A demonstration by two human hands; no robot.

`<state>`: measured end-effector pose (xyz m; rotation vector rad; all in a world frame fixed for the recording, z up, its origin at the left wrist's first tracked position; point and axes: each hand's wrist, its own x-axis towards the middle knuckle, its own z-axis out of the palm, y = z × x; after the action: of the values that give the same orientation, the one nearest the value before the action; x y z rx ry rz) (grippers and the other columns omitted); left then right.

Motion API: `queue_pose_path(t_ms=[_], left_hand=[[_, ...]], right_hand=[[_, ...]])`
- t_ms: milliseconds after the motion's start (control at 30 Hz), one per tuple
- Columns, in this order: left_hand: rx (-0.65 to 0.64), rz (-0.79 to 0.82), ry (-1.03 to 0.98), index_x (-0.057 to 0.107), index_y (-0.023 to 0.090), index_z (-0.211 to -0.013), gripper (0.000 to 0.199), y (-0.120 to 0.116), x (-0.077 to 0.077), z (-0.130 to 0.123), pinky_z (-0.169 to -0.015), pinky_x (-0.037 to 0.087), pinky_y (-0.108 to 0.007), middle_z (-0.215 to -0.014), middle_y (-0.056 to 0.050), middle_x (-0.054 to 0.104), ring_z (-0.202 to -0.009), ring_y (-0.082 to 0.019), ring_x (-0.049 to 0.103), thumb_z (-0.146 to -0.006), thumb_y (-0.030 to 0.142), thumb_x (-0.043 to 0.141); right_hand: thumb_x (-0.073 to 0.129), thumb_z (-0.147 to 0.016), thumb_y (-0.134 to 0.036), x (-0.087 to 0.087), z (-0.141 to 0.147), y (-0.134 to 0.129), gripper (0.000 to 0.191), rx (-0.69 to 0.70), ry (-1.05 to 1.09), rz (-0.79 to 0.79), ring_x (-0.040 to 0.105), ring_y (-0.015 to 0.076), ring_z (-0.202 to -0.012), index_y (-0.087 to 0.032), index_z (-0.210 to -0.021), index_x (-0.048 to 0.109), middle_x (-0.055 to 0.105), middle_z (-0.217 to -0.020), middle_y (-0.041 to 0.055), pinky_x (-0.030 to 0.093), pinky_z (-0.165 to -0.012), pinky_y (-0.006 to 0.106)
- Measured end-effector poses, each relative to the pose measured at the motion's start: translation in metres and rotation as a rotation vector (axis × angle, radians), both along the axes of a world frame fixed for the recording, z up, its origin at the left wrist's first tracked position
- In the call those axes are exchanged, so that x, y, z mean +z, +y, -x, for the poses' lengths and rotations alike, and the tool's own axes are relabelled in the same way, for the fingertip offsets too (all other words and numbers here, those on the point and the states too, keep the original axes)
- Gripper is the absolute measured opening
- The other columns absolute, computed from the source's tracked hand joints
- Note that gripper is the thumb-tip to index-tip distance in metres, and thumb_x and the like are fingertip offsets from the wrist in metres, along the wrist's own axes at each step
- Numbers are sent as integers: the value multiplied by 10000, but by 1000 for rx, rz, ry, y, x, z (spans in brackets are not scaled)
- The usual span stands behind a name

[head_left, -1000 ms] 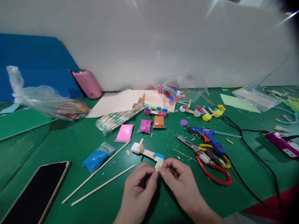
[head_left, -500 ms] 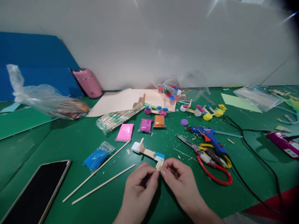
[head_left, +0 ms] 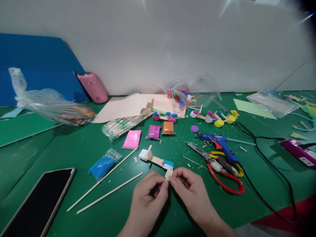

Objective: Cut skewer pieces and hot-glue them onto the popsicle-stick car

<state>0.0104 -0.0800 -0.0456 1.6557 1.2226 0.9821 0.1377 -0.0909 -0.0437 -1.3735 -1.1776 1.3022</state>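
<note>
Between the fingertips of both hands is a small bundle of short pale wooden stick pieces [head_left: 168, 174]. My left hand [head_left: 150, 197] pinches it from the left, thumb against fingers. From the other side, my right hand [head_left: 190, 192] pinches the same pieces. Just beyond my fingertips lies a small toy car [head_left: 156, 160] made of a flat wooden stick, with white and blue caps at its ends and an upright piece. Two long wooden sticks [head_left: 110, 193] lie to the left of my hands.
Scissors [head_left: 225, 177], pliers and a blue glue gun [head_left: 225, 146] with a black cord lie to the right. A phone [head_left: 39, 200] rests at left. Clay packets [head_left: 132, 139], bundled sticks [head_left: 128, 123] and other small cars [head_left: 206, 117] sit farther back. A pink bottle [head_left: 93, 88] leans behind.
Both hands stay almost in place, still pinching the short stick pieces. The view has shifted very slightly; nothing else has visibly moved.
</note>
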Motion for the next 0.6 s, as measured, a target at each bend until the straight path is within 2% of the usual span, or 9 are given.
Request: queue_pose_path(t_ms=[267, 467, 600], left_hand=[[-7, -2, 24, 590, 148, -608, 186, 0, 1, 0, -483, 361, -213, -547, 4, 474, -503, -113, 448, -758, 193, 490], [-24, 19, 26, 588, 154, -606, 182, 2, -1, 0, -479, 357, -210, -545, 6, 475, -498, -112, 446, -755, 194, 490], [-92, 43, 71, 582, 155, -623, 193, 4, -2, 0, -495, 358, -212, -561, 3, 479, -517, -117, 451, -775, 212, 478]], right_hand=[[522, -762, -356, -1, 0, 0, 221, 3, 16, 15, 328, 87, -514, -167, -651, 493, 407, -567, -46, 288, -458, 193], [523, -766, -389, -4, -7, 0, 244, 18, 4, 7, 376, 92, -527, -168, -663, 505, 438, -586, -38, 320, -468, 192], [568, -751, -310, -1, -30, -2, 156, -23, -187, -71, 402, 98, -542, -189, -829, 508, 433, -638, -38, 359, -483, 193]])
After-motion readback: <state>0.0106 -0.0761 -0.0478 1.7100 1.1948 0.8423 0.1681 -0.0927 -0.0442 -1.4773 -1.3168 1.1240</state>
